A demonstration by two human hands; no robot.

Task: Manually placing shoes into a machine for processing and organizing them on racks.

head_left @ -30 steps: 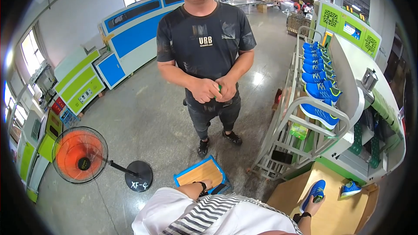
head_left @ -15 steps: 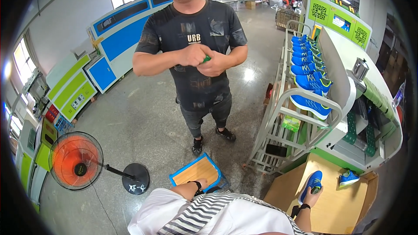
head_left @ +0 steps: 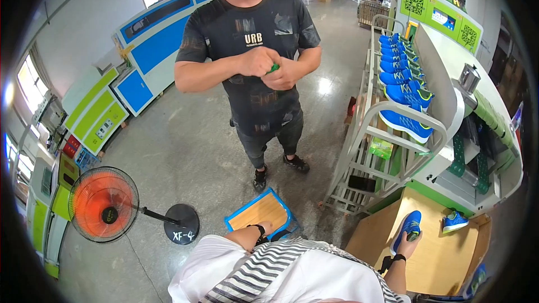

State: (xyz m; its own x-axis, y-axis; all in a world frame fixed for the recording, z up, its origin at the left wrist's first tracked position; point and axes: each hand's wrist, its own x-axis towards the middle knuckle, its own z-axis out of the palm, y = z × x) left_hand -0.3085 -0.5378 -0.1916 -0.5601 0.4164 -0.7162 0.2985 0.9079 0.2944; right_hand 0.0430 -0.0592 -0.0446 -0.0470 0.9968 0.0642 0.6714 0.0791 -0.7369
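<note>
My right hand (head_left: 412, 243) is closed round the heel end of a blue sports shoe (head_left: 405, 230), its toe pointing away from me over the light wooden bin. A second blue shoe (head_left: 453, 221) with a yellow-green lining lies to its right, by the bin's far corner. My left hand (head_left: 266, 227) is at the wood-topped, blue-edged stool or small bench (head_left: 263, 211) in front of me; its fingers are too small and partly hidden to read. Part of another blue shoe (head_left: 478, 278) shows at the bin's lower right.
The wooden bin (head_left: 368, 239) stands below a green-and-white machine (head_left: 477, 87). A metal rack (head_left: 370, 129) beside it carries a row of blue shoes (head_left: 405, 94). A person (head_left: 255, 78) stands ahead, fingers round something green. A floor fan (head_left: 106, 205) is at left.
The whole view has shifted slightly. Part of a blue shoe now shows at the lower right. My right hand keeps its hold on the shoe, and my left stays by the stool.
</note>
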